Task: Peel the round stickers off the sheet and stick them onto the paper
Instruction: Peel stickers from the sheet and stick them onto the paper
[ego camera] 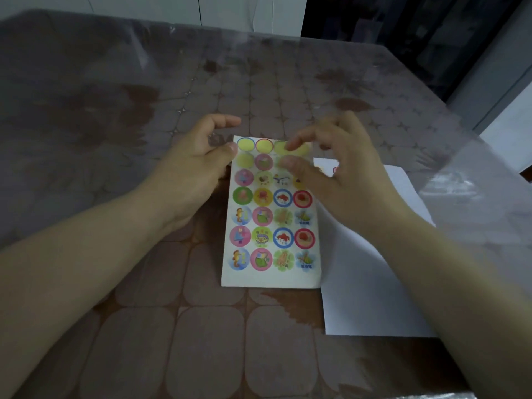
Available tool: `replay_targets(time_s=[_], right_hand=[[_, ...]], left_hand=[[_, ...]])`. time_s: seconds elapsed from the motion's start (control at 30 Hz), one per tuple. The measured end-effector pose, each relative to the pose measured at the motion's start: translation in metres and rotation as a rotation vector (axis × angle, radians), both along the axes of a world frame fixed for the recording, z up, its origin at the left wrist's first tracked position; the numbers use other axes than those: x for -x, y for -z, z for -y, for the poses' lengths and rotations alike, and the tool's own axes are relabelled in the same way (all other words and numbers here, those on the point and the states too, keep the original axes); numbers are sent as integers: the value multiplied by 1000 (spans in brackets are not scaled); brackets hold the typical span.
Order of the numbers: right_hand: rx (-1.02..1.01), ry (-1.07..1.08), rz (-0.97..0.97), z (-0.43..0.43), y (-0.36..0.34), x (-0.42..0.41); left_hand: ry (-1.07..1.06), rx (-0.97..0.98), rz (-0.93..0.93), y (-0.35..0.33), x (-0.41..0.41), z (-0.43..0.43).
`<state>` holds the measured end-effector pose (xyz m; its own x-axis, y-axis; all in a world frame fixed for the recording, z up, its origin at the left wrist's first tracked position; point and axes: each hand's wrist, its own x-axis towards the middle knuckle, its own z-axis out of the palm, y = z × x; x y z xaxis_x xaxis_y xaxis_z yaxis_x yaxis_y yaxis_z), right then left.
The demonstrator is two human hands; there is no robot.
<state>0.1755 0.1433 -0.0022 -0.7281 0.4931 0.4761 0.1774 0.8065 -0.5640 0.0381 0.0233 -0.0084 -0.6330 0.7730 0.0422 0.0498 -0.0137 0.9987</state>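
- Lying on the glossy table [144,312], the rectangular sticker sheet [270,279] edged onto white paper [374,283]
- Left hand [190,168] lay loosely curled, thumb touching the sheet's corner
- Right hand [345,177] hovered blurred, fingers loosely spread

Left hand [195,168], right hand [342,177] at sheet [272,279]
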Motion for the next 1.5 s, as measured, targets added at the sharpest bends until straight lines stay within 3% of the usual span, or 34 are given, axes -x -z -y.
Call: replay_targets(time_s=[0.1,0.3,0.53,0.67,0.83,1.5], right_hand=[[-132,15,-35,6,7,7],[-124,18,-113,9,9,8],[-149,15,-171,8,11,8],[-121,42,-199,9,11,7],[-1,23,-167,11,7,4],[149,1,-135,12,2,5]], left_hand=[[56,-15,28,0,-3,0],[135,-71,196,-7,-11,3],[129,-43,240,-8,-11,4],[150,-91,184,-7,-12,4],[171,-86,-78,-9,-15,7],[191,-100,-70,-4,-12,5]])
